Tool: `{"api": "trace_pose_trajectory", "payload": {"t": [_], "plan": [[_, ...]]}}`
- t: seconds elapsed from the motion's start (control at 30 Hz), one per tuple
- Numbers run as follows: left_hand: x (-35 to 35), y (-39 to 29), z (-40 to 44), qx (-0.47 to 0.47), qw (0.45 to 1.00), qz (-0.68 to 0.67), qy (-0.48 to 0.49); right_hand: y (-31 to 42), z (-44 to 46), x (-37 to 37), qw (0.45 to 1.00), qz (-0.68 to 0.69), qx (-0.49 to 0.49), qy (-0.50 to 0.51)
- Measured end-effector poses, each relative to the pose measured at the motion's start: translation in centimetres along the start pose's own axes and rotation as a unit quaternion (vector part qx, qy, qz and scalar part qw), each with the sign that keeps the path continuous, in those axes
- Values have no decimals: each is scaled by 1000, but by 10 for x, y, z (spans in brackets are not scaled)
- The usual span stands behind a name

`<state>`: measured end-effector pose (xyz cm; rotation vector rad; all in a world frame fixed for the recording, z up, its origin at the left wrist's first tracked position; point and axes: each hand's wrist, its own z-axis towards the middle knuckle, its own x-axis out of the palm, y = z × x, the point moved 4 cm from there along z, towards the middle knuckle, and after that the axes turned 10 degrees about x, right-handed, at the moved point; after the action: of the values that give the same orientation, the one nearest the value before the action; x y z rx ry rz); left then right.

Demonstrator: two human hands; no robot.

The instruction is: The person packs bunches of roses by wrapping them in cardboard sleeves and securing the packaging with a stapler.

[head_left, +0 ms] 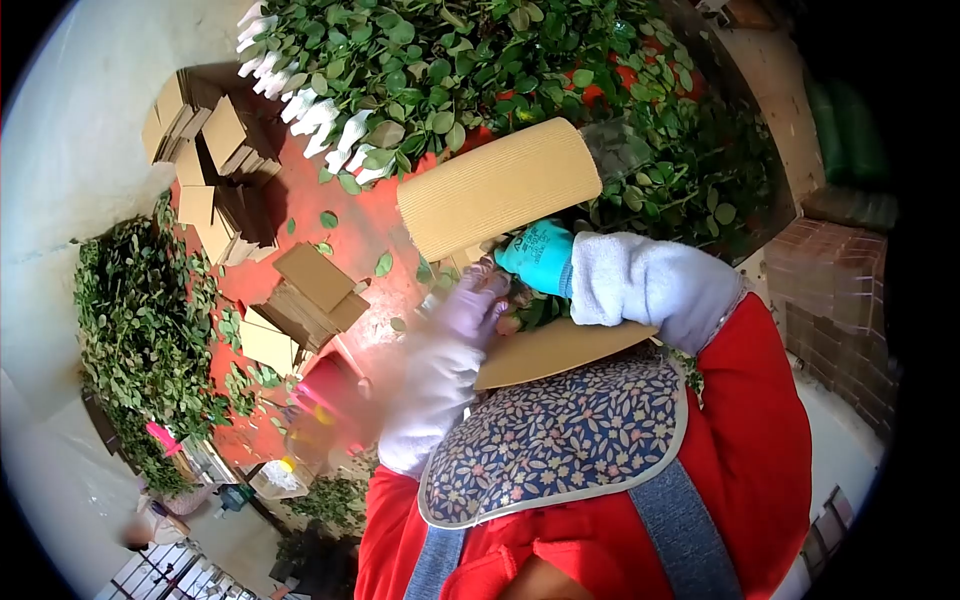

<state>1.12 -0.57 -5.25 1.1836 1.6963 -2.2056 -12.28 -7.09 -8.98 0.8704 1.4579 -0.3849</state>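
My right hand [538,258], in a teal glove with a white fleecy sleeve, has its fingers curled at the upper edge of a rose bunch [512,318]. Facing it, my left hand [475,300], in a thin lilac glove, has bent fingers near the right fingertips. What either hand pinches is hidden. Pinkish blooms and green leaves of the bunch show between the hands. A curved cardboard sheet [560,352] lies between the bunch and my flowered apron [570,430]. Just beyond the hands lies a rounded piece of corrugated cardboard [500,190].
Long leafy stems, several ending in white-wrapped heads [318,120], cover the far side of the red table [365,225]. Folded cardboard stacks [315,290] stand at left, beside a pink object [330,385]. More greenery [140,330] heaps at far left. Bricks [830,290] are stacked at right.
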Motion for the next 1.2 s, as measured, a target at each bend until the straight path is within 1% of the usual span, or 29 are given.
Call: {"api": "trace_pose_trajectory", "payload": {"t": [0.07,0.13,0.17,0.2,0.23,0.27,0.33,0.37,0.4,0.43,0.47,0.5,0.53,0.6,0.63,0.67,0.73,0.77,0.8,0.87,0.9,0.93,0.97,1.0,1.03,1.07,1.1,1.13,1.2], "plan": [[8,2,-1,-8,1000,3,1,4,-3,-15,997,-18,11,69],[18,10,0,-124,981,-146,18,3,-3,-14,997,-11,1,70],[20,6,5,-190,933,-304,11,1,-3,-11,997,-3,-11,73],[24,10,4,-221,916,-335,-16,2,-3,-15,999,33,-19,-22],[28,14,2,-250,896,-365,-45,3,-5,-12,1000,0,-14,-2],[38,22,1,-352,775,-521,-60,7,-4,-19,999,-35,-10,18],[43,27,-6,-337,790,-505,-78,2,-6,-7,990,-42,-5,132],[37,21,-4,-312,832,-455,-64,4,-11,-9,990,-96,18,104],[32,17,-2,-289,853,-430,-63,5,-13,-16,985,-152,38,75],[29,13,-3,-276,862,-421,-66,-2,-14,-21,978,-111,53,168],[29,11,-4,-269,863,-421,-70,-5,-21,-44,980,-69,78,171],[29,10,-6,-263,861,-429,-76,-10,-30,-47,981,-79,78,158],[44,25,-11,-283,829,-474,-91,-17,-32,-51,982,-92,77,145],[74,56,-22,-322,755,-557,-127,-4,-28,-124,964,-58,54,254],[69,53,-20,-249,841,-468,-104,0,-17,-156,996,19,-36,79],[60,44,-17,-265,834,-476,-96,3,-11,-192,982,100,-124,-99],[41,27,-13,-296,817,-489,-79,-2,28,-253,998,-6,-8,-57],[21,15,-10,-127,958,-253,-41,-4,49,-276,976,-3,-46,-214],[12,0,-10,51,999,15,1,-13,68,-298,926,4,-84,-367],[18,9,-11,92,994,27,-50,-87,165,-275,943,-108,-17,-313],[6,-8,-11,88,995,38,-33,-109,190,-262,946,-158,62,-277],[11,-3,-12,50,998,39,2,-132,215,-247,941,-197,142,-237],[16,2,-13,13,998,42,39,-148,233,-232,949,-209,199,-127],[28,17,-17,-53,994,32,88,-161,244,-219,943,-220,251,-13],[21,12,-14,-3,996,42,74,-171,255,-213,944,-208,254,28],[14,6,-11,-34,995,23,94,-176,262,-209,943,-199,257,73],[11,5,-9,-37,995,26,94,-167,259,-219,942,-197,260,78],[10,0,-10,-36,995,26,91,-153,248,-238,946,-203,252,17],[16,6,-12,-28,997,-10,65,-160,229,-246,953,-185,122,-208]]}}
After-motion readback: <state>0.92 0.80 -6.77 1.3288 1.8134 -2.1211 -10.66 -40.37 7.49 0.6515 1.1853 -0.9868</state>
